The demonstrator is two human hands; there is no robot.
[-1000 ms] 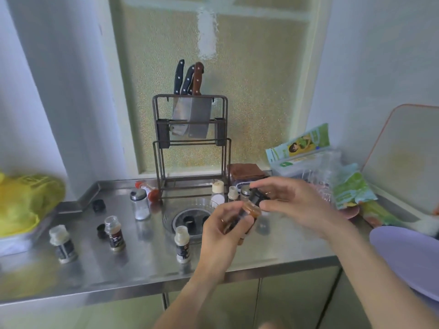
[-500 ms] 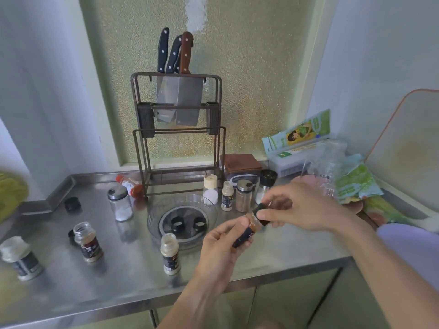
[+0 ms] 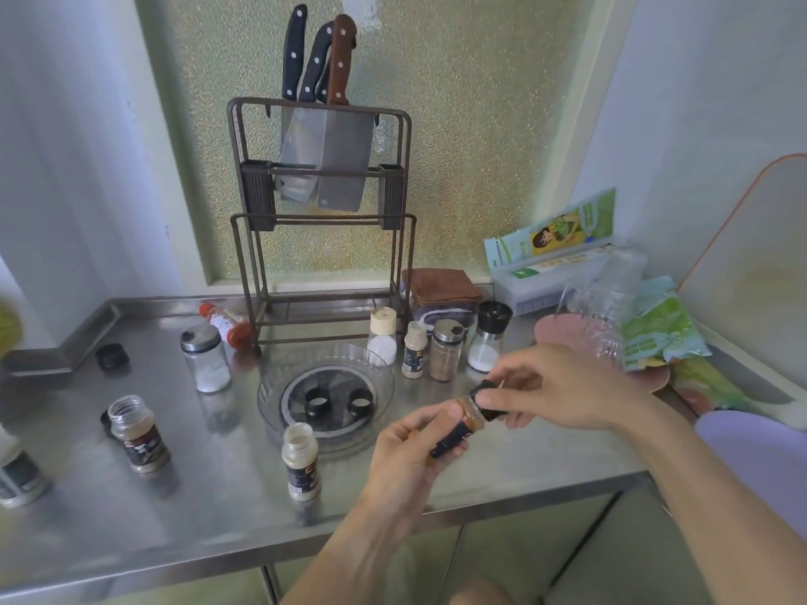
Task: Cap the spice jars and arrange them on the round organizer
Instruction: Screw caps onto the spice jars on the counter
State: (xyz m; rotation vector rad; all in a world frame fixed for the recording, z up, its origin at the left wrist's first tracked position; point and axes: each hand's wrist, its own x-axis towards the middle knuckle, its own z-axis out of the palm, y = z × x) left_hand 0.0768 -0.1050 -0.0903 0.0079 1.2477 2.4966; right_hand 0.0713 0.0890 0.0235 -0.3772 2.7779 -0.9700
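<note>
- Round organizer (image 3: pixel 384 377): one clear, circular tray on the steel counter (image 3: pixel 174 517), holding two black caps (image 3: pixel 316 403) side by side.
- Held spice jar (image 3: pixel 458 425): one, in front and to the right of the organizer, above the counter; its long axis is tilted, mouth pointing up and to the right.
- Left hand (image 3: pixel 406 460): clenched around the jar's lower body.
- Right hand (image 3: pixel 563 386): fingers pinching a black cap (image 3: pixel 489 397) at the jar's mouth; whether it is fully seated cannot be told.
- Uncapped jars: two upright, one (image 3: pixel 300 461) just in front of the organizer, one (image 3: pixel 139 434) well to its left.
- Capped containers: four in a row (image 3: pixel 445 349) behind and to the right of the organizer; one glass shaker (image 3: pixel 205 360) to its left.
- Red jar (image 3: pixel 225 325): one, lying on its side behind and left of the organizer.
- Loose cap (image 3: pixel 112 355): one, far left of the organizer.
</note>
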